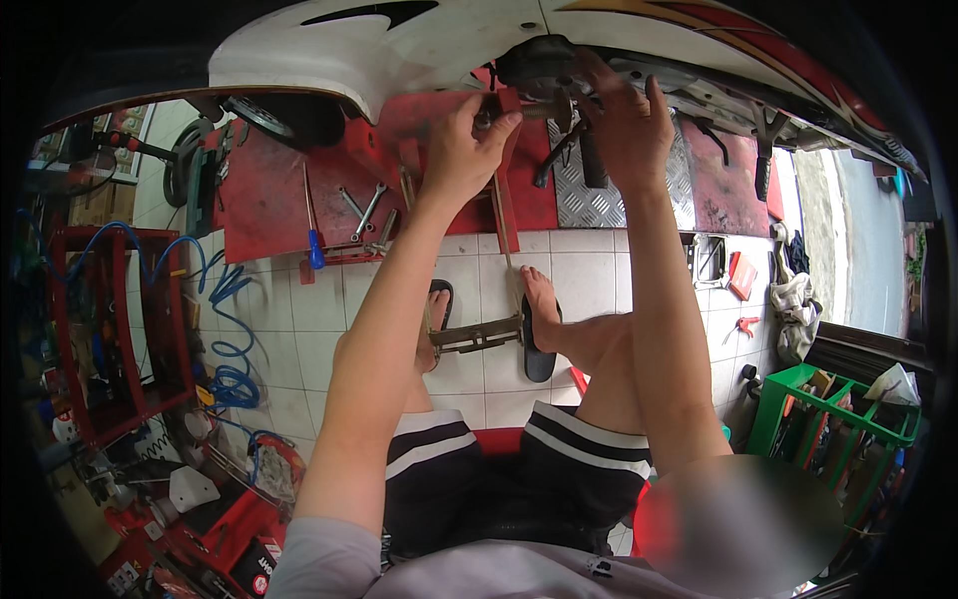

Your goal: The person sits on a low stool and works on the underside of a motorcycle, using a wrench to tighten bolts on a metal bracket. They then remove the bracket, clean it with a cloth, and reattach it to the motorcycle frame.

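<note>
Up against the underside of a white motorcycle fairing (299,62), my left hand (467,150) curls its fingers and thumb around a small part beside an upright red metal bar (506,190). What it grips is too small to make out. My right hand (631,130) is at the dark engine area (544,62), its fingers stretched out and thumb held apart. Between the hands lies a short metal part (544,111). Below my right hand a black pedal-like lever (559,155) hangs over a diamond-plate metal sheet (654,190).
On the red lift platform (269,190) lie a blue-handled screwdriver (315,250) and wrenches (369,212). A metal crossbar (477,335) spans between my feet. Left are a red rack (62,339) and a coiled blue hose (235,384); right, a green tool crate (773,404).
</note>
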A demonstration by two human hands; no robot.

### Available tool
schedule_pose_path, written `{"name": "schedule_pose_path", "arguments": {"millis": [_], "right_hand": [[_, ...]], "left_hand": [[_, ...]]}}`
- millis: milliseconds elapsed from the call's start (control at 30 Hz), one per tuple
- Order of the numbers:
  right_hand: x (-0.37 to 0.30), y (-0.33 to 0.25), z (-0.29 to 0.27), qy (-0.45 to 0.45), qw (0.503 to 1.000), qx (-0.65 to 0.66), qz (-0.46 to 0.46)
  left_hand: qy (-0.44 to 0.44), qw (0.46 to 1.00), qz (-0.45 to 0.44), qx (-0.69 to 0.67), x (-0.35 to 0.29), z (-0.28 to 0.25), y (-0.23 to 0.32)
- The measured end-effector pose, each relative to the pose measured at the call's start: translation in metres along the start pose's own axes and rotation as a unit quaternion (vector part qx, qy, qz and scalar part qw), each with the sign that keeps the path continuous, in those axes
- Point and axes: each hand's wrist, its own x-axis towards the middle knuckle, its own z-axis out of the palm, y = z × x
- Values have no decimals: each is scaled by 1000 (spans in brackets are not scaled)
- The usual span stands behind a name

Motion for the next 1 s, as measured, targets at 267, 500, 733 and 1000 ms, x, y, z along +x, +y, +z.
{"name": "schedule_pose_path", "arguments": {"millis": [267, 500, 733, 1000], "right_hand": [[-1, 3, -2, 12, 998, -36, -48], [1, 8, -5, 74, 993, -81, 48], [0, 5, -7, -14, 999, -14, 28], [1, 10, -6, 83, 993, -22, 76]], "left_hand": [[9, 1000, 10, 23, 0, 0, 2], [-34, 995, -63, 69, -2, -4, 6], [-37, 995, -63, 66, -2, -4, 5], [-35, 995, -70, 70, -2, -4, 5]]}}
